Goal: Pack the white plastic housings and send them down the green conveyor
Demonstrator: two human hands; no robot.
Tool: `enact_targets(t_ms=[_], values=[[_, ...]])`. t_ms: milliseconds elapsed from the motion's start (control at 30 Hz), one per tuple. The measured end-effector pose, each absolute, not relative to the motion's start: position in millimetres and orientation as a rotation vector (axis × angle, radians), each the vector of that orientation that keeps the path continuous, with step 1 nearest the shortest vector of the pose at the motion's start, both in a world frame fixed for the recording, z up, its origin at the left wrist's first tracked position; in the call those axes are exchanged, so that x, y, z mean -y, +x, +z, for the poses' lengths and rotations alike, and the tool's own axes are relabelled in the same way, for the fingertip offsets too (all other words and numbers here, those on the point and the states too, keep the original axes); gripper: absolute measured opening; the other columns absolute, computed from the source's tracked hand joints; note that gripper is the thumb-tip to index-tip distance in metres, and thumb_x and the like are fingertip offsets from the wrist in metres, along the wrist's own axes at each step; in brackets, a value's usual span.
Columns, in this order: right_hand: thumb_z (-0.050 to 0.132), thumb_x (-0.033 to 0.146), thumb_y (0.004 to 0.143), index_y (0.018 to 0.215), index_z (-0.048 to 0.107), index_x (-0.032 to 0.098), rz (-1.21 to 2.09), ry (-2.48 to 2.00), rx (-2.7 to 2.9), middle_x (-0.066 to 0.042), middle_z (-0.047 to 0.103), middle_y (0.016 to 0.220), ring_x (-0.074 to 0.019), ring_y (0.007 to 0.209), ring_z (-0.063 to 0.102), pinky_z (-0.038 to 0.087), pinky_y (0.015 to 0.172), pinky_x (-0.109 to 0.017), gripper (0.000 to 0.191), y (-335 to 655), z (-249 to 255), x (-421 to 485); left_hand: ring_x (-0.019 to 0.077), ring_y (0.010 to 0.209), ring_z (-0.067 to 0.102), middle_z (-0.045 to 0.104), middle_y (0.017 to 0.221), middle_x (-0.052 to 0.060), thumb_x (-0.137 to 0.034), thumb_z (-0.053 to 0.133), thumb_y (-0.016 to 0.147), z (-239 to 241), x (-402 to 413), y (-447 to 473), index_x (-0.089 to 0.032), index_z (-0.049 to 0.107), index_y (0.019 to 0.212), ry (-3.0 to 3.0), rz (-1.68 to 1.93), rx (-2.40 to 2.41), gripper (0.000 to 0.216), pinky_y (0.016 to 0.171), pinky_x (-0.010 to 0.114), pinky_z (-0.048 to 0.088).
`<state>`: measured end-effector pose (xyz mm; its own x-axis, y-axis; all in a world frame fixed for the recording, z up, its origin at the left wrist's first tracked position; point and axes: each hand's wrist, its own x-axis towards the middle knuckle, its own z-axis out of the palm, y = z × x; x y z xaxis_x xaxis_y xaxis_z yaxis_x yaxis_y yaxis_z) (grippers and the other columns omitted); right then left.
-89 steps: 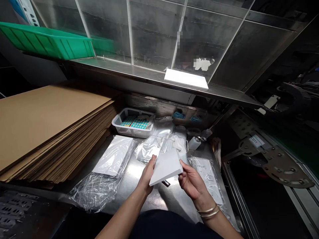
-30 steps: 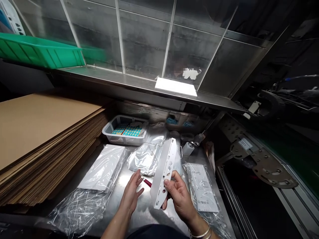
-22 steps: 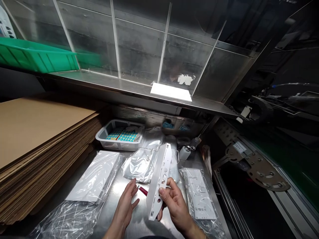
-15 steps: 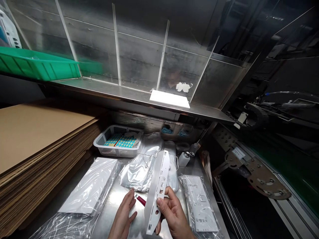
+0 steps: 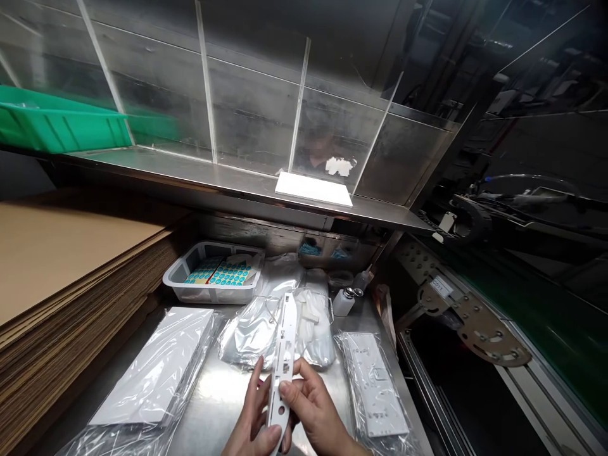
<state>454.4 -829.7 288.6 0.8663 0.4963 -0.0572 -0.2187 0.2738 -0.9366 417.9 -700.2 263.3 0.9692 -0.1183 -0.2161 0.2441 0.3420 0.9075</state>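
A white plastic panel with slots and round holes along its edge is held upright on edge above the metal table. My right hand grips it near its lower half, thumb on the slotted edge. On the other side, my left hand has its thumb on the near end and its fingers along the left face, so it is closed on the panel too. Behind the panel lie clear plastic bags. A small red item beside the left fingers is mostly hidden.
Bagged white panels lie at left and right. A grey bin holds blue round stickers. A white pump bottle stands behind. Stacked cardboard borders the left, a conveyor frame the right. Overhead runs a metal shelf.
My left hand has come in from the left and taken hold of the panel. The panel has turned more edge-on and moved slightly left and down. The view has shifted a little.
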Motion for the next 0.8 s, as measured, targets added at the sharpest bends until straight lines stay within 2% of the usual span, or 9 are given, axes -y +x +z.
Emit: enact_targets(t_ms=[100, 167, 267, 333, 400, 500, 600, 667, 800], values=[[0.042, 0.044, 0.09, 0.083, 0.051, 0.017, 0.307, -1.614, 0.312, -0.002, 0.059, 0.067, -0.0134, 0.053, 0.058, 0.046, 0.045, -0.023, 0.029, 497, 271, 844, 0.0342, 0.134, 0.024, 0.039, 0.141, 0.005, -0.057, 0.063, 0.058, 263, 685, 411, -0.035, 0.008, 0.141, 1.207, -0.238, -0.214, 0.102, 0.109, 0.05, 0.018], [0.041, 0.032, 0.091, 0.087, 0.057, 0.018, -0.032, -2.089, 0.304, -0.006, 0.062, 0.082, -0.0171, 0.077, 0.06, 0.05, 0.065, -0.029, 0.022, 535, 258, 861, 0.0322, 0.136, 0.019, 0.04, 0.141, 0.002, -0.057, 0.06, 0.06, 262, 675, 408, -0.04, 0.014, 0.139, 1.244, -0.231, -0.301, 0.093, 0.108, 0.052, 0.017], [0.051, 0.014, 0.081, 0.098, 0.061, 0.019, -0.228, -2.511, 0.348, -0.009, 0.061, 0.1, -0.0233, 0.099, 0.052, 0.042, 0.086, -0.037, 0.021, 585, 235, 878, 0.0314, 0.137, 0.017, 0.04, 0.141, 0.002, -0.058, 0.059, 0.06, 260, 665, 404, -0.043, 0.017, 0.138, 1.253, -0.218, -0.367, 0.09, 0.107, 0.053, 0.019], [0.057, 0.009, 0.074, 0.093, 0.065, 0.019, -0.196, -2.559, 0.376, -0.008, 0.063, 0.094, -0.0248, 0.097, 0.052, 0.041, 0.084, -0.036, 0.023, 605, 223, 880, 0.03, 0.137, 0.018, 0.039, 0.141, 0.002, -0.057, 0.061, 0.059, 262, 664, 403, -0.042, 0.016, 0.138, 1.227, -0.218, -0.367, 0.092, 0.107, 0.051, 0.021], [0.056, 0.009, 0.074, 0.088, 0.066, 0.019, -0.199, -2.596, 0.395, -0.007, 0.064, 0.086, -0.0233, 0.09, 0.054, 0.042, 0.08, -0.032, 0.021, 616, 219, 881, 0.0297, 0.136, 0.021, 0.037, 0.142, 0.003, -0.056, 0.061, 0.059, 265, 666, 403, -0.041, 0.013, 0.139, 1.189, -0.223, -0.357, 0.094, 0.107, 0.05, 0.022], [0.046, 0.014, 0.082, 0.101, 0.064, 0.018, -0.31, -2.633, 0.328, -0.008, 0.063, 0.094, -0.0221, 0.092, 0.053, 0.041, 0.082, -0.031, 0.026, 626, 229, 898, 0.0293, 0.135, 0.023, 0.033, 0.145, 0.002, -0.056, 0.058, 0.061, 268, 669, 405, -0.04, 0.007, 0.139, 1.158, -0.239, -0.349, 0.095, 0.106, 0.05, 0.023], [0.038, 0.02, 0.087, 0.113, 0.059, 0.012, -0.449, -2.678, 0.125, -0.014, 0.059, 0.103, -0.0249, 0.097, 0.05, 0.038, 0.086, -0.035, 0.034, 636, 248, 939, 0.0291, 0.137, 0.016, 0.031, 0.146, 0.0, -0.057, 0.054, 0.064, 265, 672, 410, -0.041, 0.012, 0.139, 1.225, -0.261, -0.36, 0.087, 0.107, 0.053, 0.018], [0.04, 0.02, 0.085, 0.109, 0.062, 0.01, -0.472, -2.71, 0.015, -0.017, 0.059, 0.1, -0.0269, 0.095, 0.051, 0.038, 0.085, -0.037, 0.034, 644, 257, 966, 0.031, 0.137, 0.013, 0.033, 0.145, 0.001, -0.057, 0.054, 0.063, 261, 674, 415, -0.041, 0.016, 0.138, 1.248, -0.265, -0.339, 0.086, 0.106, 0.055, 0.018], [0.047, 0.017, 0.08, 0.098, 0.068, 0.01, -0.402, -2.733, -0.01, -0.015, 0.062, 0.093, -0.0264, 0.09, 0.055, 0.04, 0.08, -0.034, 0.029, 658, 261, 996, 0.032, 0.134, 0.023, 0.037, 0.143, 0.005, -0.054, 0.058, 0.062, 257, 682, 425, -0.039, 0.011, 0.14, 1.194, -0.292, -0.232, 0.092, 0.106, 0.051, 0.019]])
